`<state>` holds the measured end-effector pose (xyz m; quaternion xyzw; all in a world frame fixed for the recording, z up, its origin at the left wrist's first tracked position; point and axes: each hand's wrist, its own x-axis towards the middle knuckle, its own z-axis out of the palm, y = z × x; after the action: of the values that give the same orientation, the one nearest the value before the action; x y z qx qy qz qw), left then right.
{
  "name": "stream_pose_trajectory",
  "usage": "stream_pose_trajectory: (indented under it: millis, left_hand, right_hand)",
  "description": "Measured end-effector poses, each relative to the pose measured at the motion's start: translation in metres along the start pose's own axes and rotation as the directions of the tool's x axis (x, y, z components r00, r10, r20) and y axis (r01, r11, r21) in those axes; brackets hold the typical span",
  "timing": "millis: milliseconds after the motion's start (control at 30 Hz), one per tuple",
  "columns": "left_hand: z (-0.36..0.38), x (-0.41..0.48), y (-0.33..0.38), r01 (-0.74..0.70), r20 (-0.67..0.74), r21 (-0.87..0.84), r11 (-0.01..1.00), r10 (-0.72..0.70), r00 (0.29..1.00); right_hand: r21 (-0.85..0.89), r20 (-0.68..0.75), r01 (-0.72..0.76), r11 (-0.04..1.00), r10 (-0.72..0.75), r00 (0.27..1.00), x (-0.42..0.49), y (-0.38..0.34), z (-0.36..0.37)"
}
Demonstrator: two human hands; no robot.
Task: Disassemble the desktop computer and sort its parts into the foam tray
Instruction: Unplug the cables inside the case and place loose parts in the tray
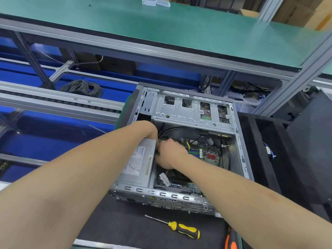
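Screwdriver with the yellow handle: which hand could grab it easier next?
Probably the right hand: the yellow-and-black screwdriver lies with its handle nearer that forearm; the left hand is farther in, by the grey metal power supply.

power supply and drive cage hem the case opening; black cables cross the gap.
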<state>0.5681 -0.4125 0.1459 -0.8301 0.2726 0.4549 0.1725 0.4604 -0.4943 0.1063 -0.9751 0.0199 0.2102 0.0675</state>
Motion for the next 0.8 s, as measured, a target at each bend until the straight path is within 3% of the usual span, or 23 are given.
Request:
stream_pose_trajectory:
  millis: [200,567,800]
  left_hand:
    - [0.004,0.009,0.012,0.003,-0.060,0.042,0.999,-0.001,0.998]
    - [-0.002,0.018,0.026,0.054,-0.082,0.381,0.923,-0.025,0.996]
    - [-0.001,0.029,0.029,0.067,-0.125,0.413,0.908,-0.016,0.992]
  right_hand:
    - [-0.040,-0.021,-0.030,0.999,0.030,0.999,0.002,-0.001,0.002]
    - [0.005,-0.070,-0.026,1.000,0.026,0.997,-0.003,0.002,0.003]
    - [0.051,-0.102,-0.031,0.998,0.036,0.994,-0.006,0.002,0.002]
